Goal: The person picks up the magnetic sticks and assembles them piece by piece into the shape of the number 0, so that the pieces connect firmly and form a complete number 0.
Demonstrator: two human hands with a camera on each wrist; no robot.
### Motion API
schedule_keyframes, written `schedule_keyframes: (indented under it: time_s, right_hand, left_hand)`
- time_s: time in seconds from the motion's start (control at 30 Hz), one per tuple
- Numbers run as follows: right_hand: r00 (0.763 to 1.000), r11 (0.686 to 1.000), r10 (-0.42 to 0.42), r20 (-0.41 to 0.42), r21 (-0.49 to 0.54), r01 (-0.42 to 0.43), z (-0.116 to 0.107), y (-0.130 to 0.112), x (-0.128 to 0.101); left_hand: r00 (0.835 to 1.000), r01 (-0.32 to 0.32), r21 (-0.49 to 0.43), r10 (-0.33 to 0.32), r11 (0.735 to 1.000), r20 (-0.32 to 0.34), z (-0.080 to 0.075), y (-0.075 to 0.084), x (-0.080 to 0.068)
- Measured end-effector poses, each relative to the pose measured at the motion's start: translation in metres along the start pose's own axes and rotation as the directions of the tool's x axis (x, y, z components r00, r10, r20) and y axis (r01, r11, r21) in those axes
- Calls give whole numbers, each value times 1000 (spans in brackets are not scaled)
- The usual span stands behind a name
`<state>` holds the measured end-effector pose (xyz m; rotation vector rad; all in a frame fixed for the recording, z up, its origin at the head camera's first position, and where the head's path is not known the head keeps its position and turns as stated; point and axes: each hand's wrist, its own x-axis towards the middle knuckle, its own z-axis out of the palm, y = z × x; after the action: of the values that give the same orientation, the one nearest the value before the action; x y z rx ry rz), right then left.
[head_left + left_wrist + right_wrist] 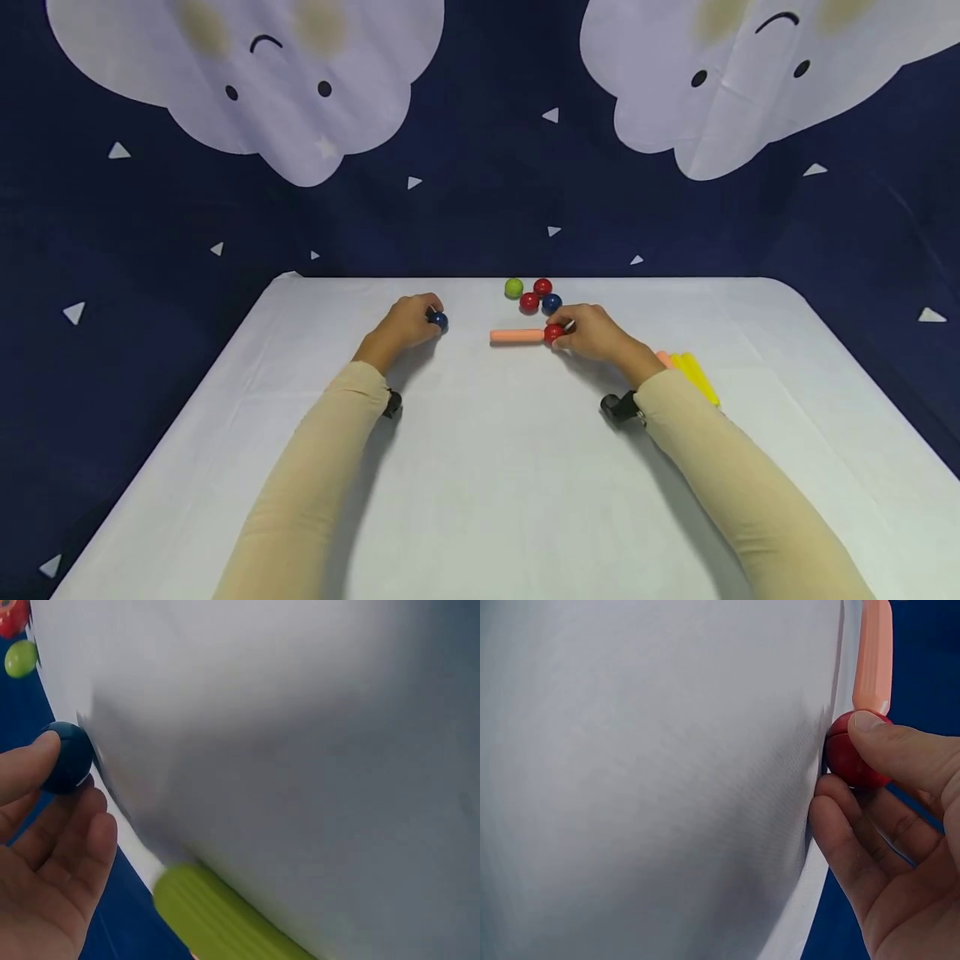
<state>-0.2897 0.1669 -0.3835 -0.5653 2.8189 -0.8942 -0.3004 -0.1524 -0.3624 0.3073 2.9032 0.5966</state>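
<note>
My left hand [426, 322] pinches a dark blue ball [439, 320] on the white table [480, 467]; in the left wrist view a fingertip [34, 761] lies on the ball [69, 757]. My right hand [566, 330] pinches a red ball [553, 333] that touches the right end of an orange stick [516, 336] lying flat. The right wrist view shows my thumb [900, 746] curled over that ball [849, 756], with the stick [875, 656] beyond it.
Behind the stick sit a green ball [513, 287], two red balls [542, 287] [528, 302] and a blue ball [552, 302]. Yellow sticks [699, 377] and an orange one [663, 358] lie by my right forearm. A yellow-green stick [217, 915] shows in the left wrist view.
</note>
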Motion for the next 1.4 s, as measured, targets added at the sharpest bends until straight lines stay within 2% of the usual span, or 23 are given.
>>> schedule_keyframes:
  time_s: [0.13,0.3,0.43,0.67,0.97,1.4]
  right_hand:
    - [1000,1000,4,-3,-10,-4,-1,-2,0]
    - [1000,1000,10,4,-15,-10,-2,-3,-1]
    - [1000,1000,11,5,-17,-11,-2,-3,0]
    - [1000,1000,17,9,-13,-17,-2,-4,-1]
    - [1000,1000,3,9,-6,-3,0,-3,1]
    - [1000,1000,1,5,-17,-1,0,-3,2]
  left_hand:
    - [1000,17,-35,-18,999,-18,-3,-10,-4]
    - [1000,24,-27,-24,999,14,-4,-11,-9]
    - [1000,9,-14,-9,1000,24,-4,-8,-12]
    - [1000,-17,-52,18,998,18,0,-3,-12]
    - [994,-107,-60,108,992,16,7,6,-11]
    - [994,-105,-103,108,989,25,19,22,-9]
